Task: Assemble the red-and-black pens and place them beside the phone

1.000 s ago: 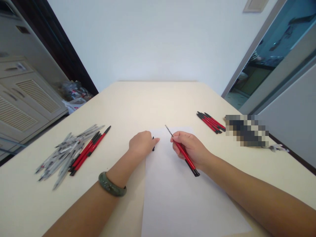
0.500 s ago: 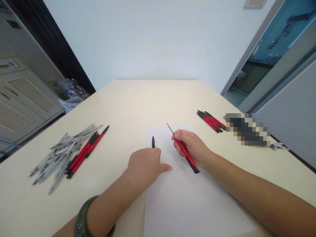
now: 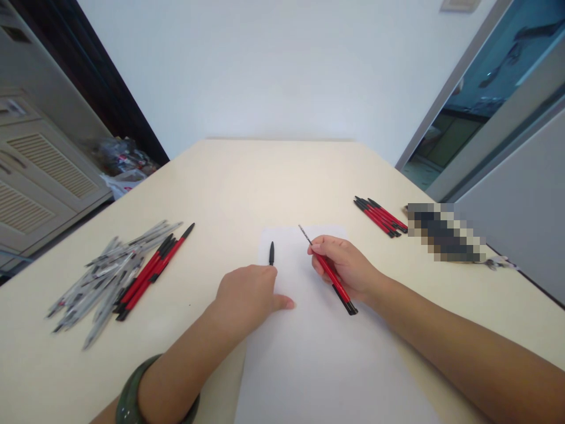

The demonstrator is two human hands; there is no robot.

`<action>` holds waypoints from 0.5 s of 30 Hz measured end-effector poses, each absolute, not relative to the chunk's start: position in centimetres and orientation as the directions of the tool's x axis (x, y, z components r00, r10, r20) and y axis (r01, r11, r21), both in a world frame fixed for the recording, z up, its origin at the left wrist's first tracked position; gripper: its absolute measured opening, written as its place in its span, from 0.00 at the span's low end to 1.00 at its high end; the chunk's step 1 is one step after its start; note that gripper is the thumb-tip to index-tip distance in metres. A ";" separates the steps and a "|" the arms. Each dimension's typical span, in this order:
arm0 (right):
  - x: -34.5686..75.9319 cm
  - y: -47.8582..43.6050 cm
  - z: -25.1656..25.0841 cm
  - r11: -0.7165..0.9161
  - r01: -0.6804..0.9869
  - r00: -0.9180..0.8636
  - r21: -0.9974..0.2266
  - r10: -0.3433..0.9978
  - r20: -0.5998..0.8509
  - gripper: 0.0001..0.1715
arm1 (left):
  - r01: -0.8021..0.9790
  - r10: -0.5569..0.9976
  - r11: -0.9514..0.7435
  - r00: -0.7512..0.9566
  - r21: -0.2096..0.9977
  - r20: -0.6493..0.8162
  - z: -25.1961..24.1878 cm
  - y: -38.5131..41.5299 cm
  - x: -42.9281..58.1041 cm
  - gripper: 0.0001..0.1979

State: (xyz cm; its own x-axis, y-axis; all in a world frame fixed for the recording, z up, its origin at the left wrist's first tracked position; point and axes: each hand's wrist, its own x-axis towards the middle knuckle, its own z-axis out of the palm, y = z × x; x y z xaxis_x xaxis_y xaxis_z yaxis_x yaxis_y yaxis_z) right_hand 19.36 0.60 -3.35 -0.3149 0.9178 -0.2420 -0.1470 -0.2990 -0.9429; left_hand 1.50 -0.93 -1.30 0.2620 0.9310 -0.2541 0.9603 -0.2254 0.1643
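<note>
A red pen barrel (image 3: 329, 270) with a black clip end is gripped in my right hand (image 3: 344, 262), above the sheet of white paper (image 3: 326, 359). A thin refill (image 3: 304, 234) sticks out bare from its upper end, angled up and left. My left hand (image 3: 247, 294) lies palm down over the paper's left edge, thumb stretched out to the right. Its other fingers are hidden beneath the back of the hand. Just beyond it a small black pen tip cone (image 3: 271, 253) lies on the paper.
At left lie a pile of clear and grey pen pieces (image 3: 106, 277) and several red and black pens (image 3: 154, 271). More red and black pens (image 3: 379, 217) lie at the right, beside a pixelated dark item (image 3: 445, 232). A white wall (image 3: 273, 70) borders the table's (image 3: 278, 176) far edge.
My left hand has slid a little to the left, and the paper's near end has swung left with it. The right hand keeps its hold on the pen barrel, nearly still.
</note>
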 end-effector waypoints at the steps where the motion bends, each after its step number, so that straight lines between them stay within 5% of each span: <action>1: 19.3 0.5 -3.3 -0.308 -0.141 -0.332 -0.941 0.910 -0.248 0.06 | 0.954 0.947 -0.199 0.247 0.227 -0.208 -1.3 -0.9 1.5 0.19; 4: 18.9 0.0 -3.0 -0.341 -0.128 -0.422 -0.931 0.869 -0.260 0.06 | 0.808 0.984 -0.100 0.168 0.581 -0.065 -1.3 -1.0 1.5 0.18; 7: 18.7 -0.5 -2.9 -0.341 -0.116 -0.517 -0.933 0.823 -0.237 0.06 | 0.446 0.988 0.020 0.128 0.895 -0.086 -1.4 -1.0 1.8 0.19; 11: 18.5 -0.7 -3.1 -0.307 -0.099 -0.577 -0.947 0.793 -0.197 0.06 | 0.124 0.976 0.093 0.185 0.988 -0.115 -1.8 -1.0 2.4 0.14; 15: 18.5 -0.9 -3.2 -0.288 -0.088 -0.587 -0.954 0.788 -0.184 0.05 | 0.049 0.978 0.075 0.192 0.996 -0.083 -2.1 -1.0 2.5 0.12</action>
